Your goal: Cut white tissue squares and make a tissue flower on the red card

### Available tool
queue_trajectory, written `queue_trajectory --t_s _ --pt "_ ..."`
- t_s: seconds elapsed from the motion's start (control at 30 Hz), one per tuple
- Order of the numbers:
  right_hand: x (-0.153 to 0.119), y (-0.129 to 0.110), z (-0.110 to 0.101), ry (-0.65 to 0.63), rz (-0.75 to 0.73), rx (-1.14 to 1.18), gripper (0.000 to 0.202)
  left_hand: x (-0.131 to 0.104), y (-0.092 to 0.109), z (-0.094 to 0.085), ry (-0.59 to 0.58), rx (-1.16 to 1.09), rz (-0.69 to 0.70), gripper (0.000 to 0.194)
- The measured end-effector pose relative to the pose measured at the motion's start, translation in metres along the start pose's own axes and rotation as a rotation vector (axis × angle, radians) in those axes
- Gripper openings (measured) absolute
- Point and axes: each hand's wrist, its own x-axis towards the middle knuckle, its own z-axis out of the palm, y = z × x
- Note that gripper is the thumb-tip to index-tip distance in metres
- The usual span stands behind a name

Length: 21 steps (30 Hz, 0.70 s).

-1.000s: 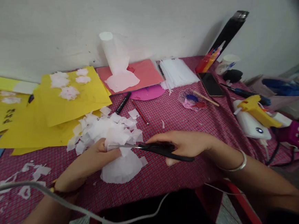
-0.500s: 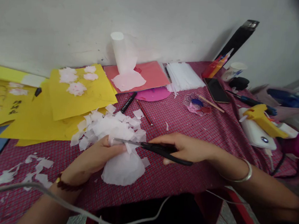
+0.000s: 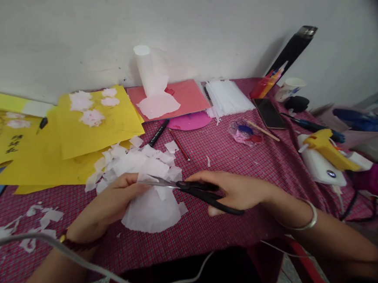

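Scissors (image 3: 185,185): compared with half a second ago, the lower handle is swinging down toward the near edge and the two handles are spreading slightly wider; the whole view is shifting a little too.
Right hand (image 3: 237,189): is gripping the scissors by the black handles, with the blades pointing left.
Left hand (image 3: 112,196): is pinching white paper (image 3: 144,178) between thumb and fingers, right at the blades.
White paper: is sitting at near middle, between the left fingertips and the pivot, with a narrow flap hanging over round white sheets (image 3: 152,217).
Cutting: seems to be the step in hand, though whether the blades are biting is too small to tell; the next move is probably calling for a steady hold, fingertips staying off the blades.
Square pile (image 3: 135,161): is crowding the left hand from the far side.
Cable (image 3: 97,263): is crossing the left forearm, possibly hampering it.
Yellow sheets (image 3: 91,140): are lying far left, bearing pale paper blossoms.
Marker (image 3: 158,134): is resting beyond the pile.
Glue gun (image 3: 330,148): is lying at far right, well apart.
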Motion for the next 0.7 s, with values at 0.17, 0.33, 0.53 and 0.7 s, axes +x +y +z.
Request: queue_trajectory --t_s 0.17,0.33,0.53,0.7 --pt "0.0029 0.0046 0.0025 0.003 0.001 0.021 0.067 0.0043 -0.0080 0.0048 0.047 0.035 0.018 0.019" --pt "0.0059 0.0080 0.0077 0.035 0.008 0.129 0.067 0.0087 -0.0093 0.0082 -0.059 0.041 0.048 0.015" --pt "0.0067 0.0053 0.0092 0.055 0.019 0.223 0.056 0.0076 -0.0105 0.0047 -0.150 0.022 0.055 0.015" --pt "0.0053 0.0068 0.0066 0.139 0.074 0.306 0.056 0.0071 -0.0078 0.0004 -0.201 -0.017 -0.001 0.034"
